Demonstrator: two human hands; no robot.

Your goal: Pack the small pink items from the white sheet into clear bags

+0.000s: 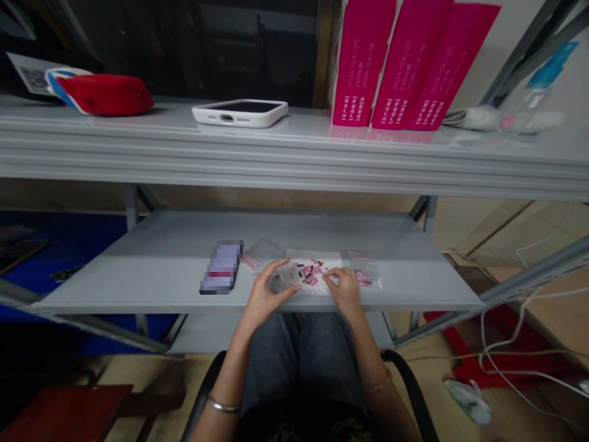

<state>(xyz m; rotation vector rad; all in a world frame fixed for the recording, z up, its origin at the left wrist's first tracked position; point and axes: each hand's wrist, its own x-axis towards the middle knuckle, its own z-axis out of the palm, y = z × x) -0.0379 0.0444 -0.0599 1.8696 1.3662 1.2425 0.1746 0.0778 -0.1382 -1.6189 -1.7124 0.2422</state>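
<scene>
My left hand (270,287) is curved around a translucent plastic bag (284,279), thumb and fingers on either side of it. Its mouth faces a white sheet (332,258) on the lower shelf. Small pink pieces (315,270) and several dark oblong pieces (307,282) lie scattered across that sheet. At the sheet's right side, my right hand (343,288) has thumb and forefinger pinched together by the pink pieces; whatever is between the tips is too small to make out. Just right of this hand lies a clear zip bag (368,273) with pink and dark pieces inside.
A phone (221,267) and another clear zip bag (263,253) lie left of my hands. On the upper shelf (294,153) are a white-cased phone (240,113), a red case (108,94), pink boxes (405,67) and a spray bottle (534,98).
</scene>
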